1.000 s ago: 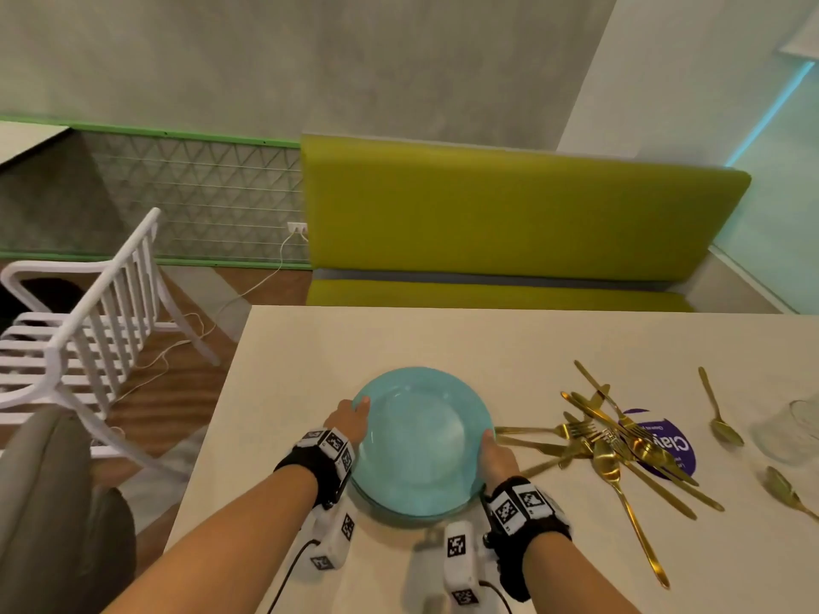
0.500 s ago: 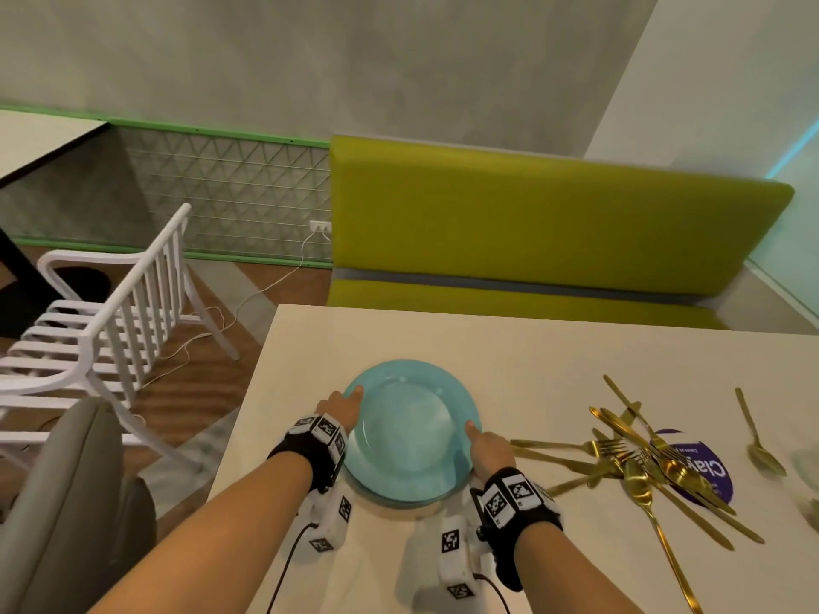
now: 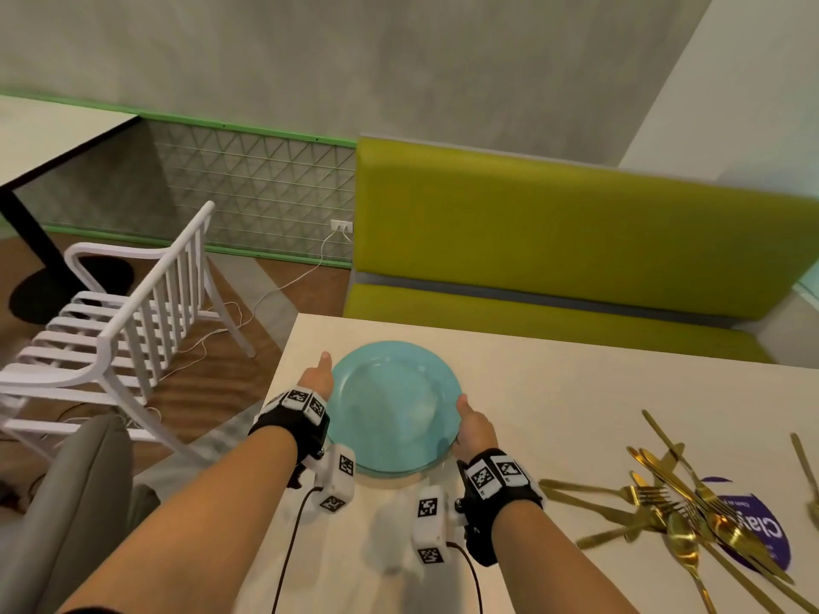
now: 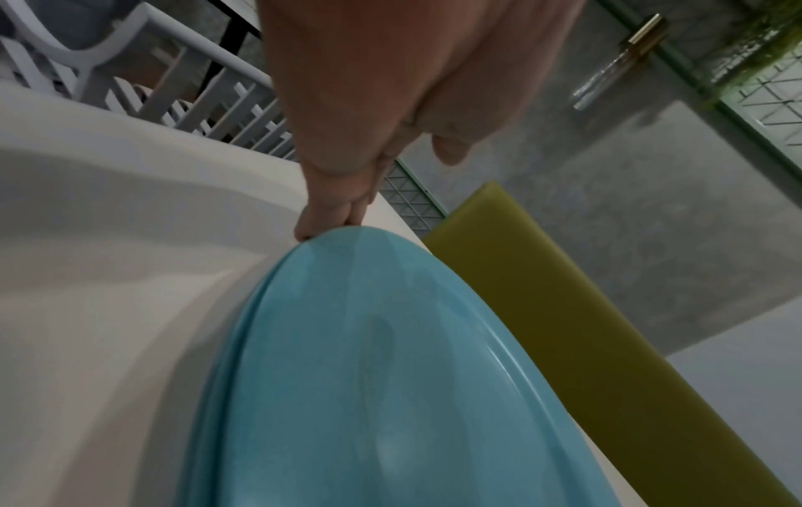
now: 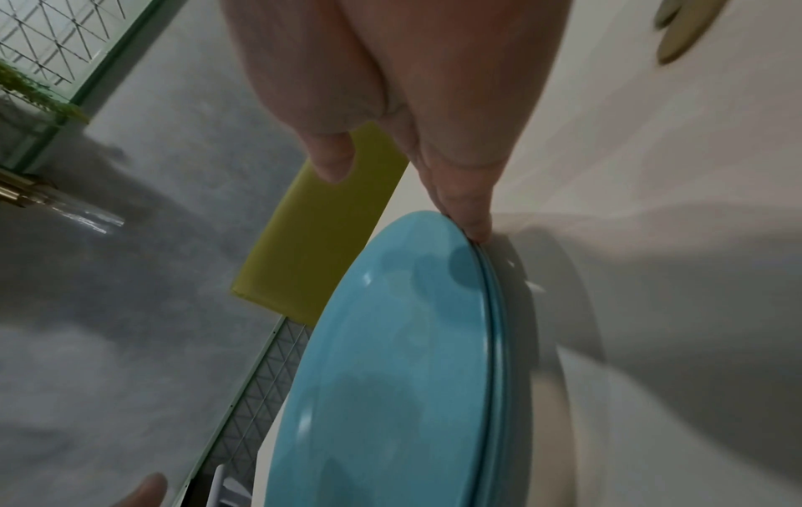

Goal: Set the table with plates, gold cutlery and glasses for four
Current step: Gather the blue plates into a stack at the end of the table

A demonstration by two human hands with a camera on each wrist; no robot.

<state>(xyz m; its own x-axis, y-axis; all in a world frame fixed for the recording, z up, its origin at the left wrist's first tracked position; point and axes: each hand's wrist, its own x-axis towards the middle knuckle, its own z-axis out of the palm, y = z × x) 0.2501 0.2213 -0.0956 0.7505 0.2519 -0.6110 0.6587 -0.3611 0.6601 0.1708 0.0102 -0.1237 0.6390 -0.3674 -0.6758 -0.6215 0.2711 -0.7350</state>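
Note:
A stack of turquoise plates (image 3: 394,405) sits near the far left corner of the cream table (image 3: 576,392). My left hand (image 3: 317,378) is at its left rim and my right hand (image 3: 472,425) at its right rim. In the left wrist view the straight fingers (image 4: 330,212) touch the plate (image 4: 369,377) edge, with the thumb lifted clear. In the right wrist view the fingertips (image 5: 471,219) meet the rim of the top plate (image 5: 390,377), where a second rim shows below it. A heap of gold cutlery (image 3: 691,516) lies to the right.
The cutlery partly covers a purple round sticker (image 3: 753,534). A lone gold spoon (image 3: 806,480) lies at the right edge. A green bench (image 3: 554,241) runs behind the table. A white slatted chair (image 3: 133,321) and a grey chair back (image 3: 79,502) stand to the left.
The plates, between both hands, have slid left and farther away, opening a gap to the cutlery. The head view has turned left, and the glass at the right is out of view.

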